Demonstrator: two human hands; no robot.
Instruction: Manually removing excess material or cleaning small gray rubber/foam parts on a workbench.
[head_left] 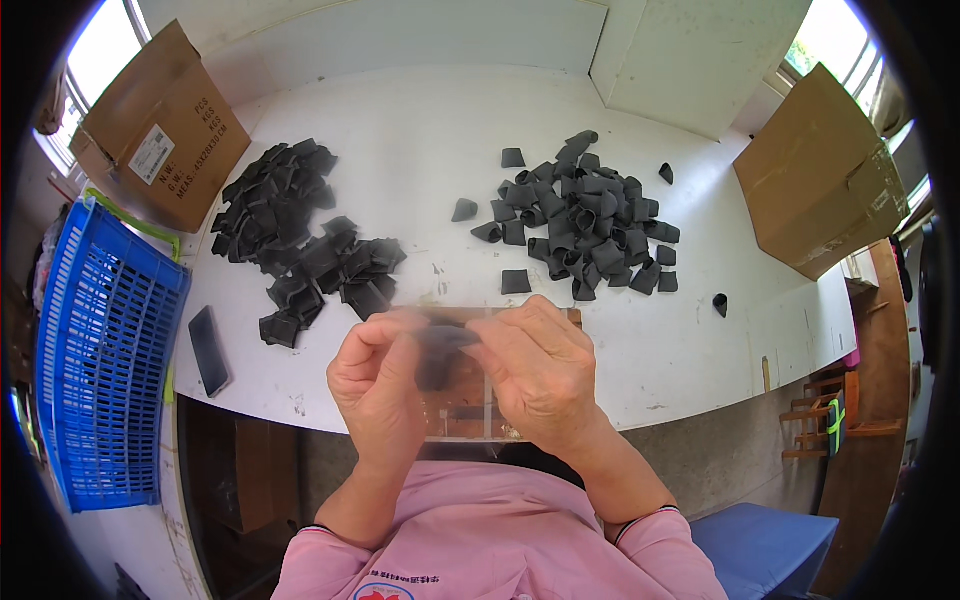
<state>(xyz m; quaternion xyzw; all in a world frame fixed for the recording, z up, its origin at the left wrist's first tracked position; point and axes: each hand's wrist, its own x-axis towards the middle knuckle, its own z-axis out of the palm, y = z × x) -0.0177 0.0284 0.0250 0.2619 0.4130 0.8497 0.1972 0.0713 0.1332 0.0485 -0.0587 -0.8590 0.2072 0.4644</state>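
Note:
Close to the table's front edge, my left hand (372, 375) and my right hand (543, 372) pinch a small dark grey fabric piece (436, 366) between them. Motion smears the piece, and fingers partly cover it. Below them lies a brown wooden board (466, 405) with a pale strip across it. Beyond my left hand spreads a heap of flat dark grey fabric pieces (275, 200). Beyond my right hand, a second pile holds small dark grey fabric tubes (595, 220), some showing open ends, with several loose ones around it.
The white table (430, 130) carries a phone (209, 350) at its left edge, near a blue plastic basket (110, 350). Cardboard boxes stand at the far left (165, 130) and the far right (825, 180). A blue stool-like object (765, 545) is at lower right.

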